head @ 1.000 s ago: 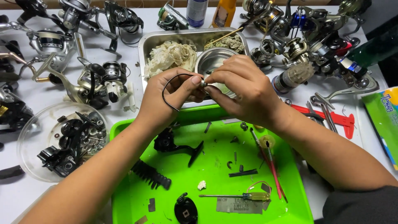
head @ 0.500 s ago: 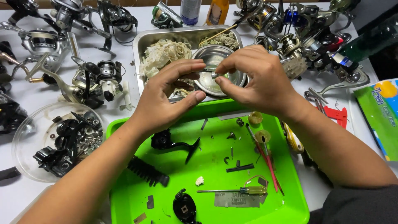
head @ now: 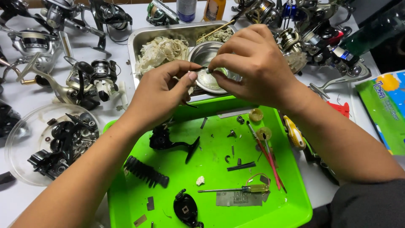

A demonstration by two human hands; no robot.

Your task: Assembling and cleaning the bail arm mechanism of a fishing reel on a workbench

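My left hand (head: 162, 90) and my right hand (head: 255, 63) meet fingertip to fingertip above a small round metal bowl (head: 202, 52). Between them they pinch a small dark part (head: 206, 70), most of it hidden by the fingers. A thin black wire end (head: 189, 105) shows under my left hand. The bowl stands in a steel tray (head: 137, 44) beside a wad of pale cloth (head: 162, 50). Both forearms cross a bright green tray (head: 219, 171).
The green tray holds a black reel arm (head: 168, 141), a ribbed black part (head: 145, 171), a small screwdriver (head: 232, 190), red-handled tools (head: 270, 160) and a black side plate (head: 185, 209). A clear bowl (head: 17, 139) of black parts sits left. Fishing reels (head: 90, 80) crowd the table; a tissue pack (head: 386, 109) lies right.
Both hands have moved farther out over the metal bowl and closed tighter together. The black wire loop that showed in my left hand is now mostly hidden.
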